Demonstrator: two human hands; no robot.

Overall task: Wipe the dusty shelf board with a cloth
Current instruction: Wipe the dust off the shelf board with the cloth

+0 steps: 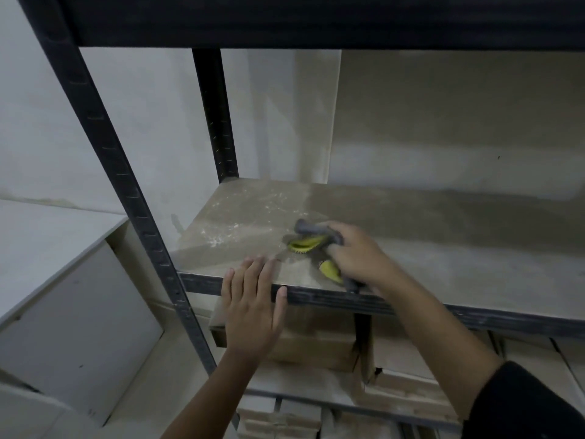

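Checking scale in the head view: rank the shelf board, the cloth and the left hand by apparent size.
1. shelf board
2. left hand, though nearness to the camera enlarges it
3. cloth, partly hidden under the right hand

The left hand [253,304] is laid flat, fingers straight; the right hand [351,251] is curled, forearm extended forward.

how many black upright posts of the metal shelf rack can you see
2. The front-left black metal post runs slanting down the left of the view; the rear-left post stands behind the dusty brown shelf board. Right-side posts lie outside the view.
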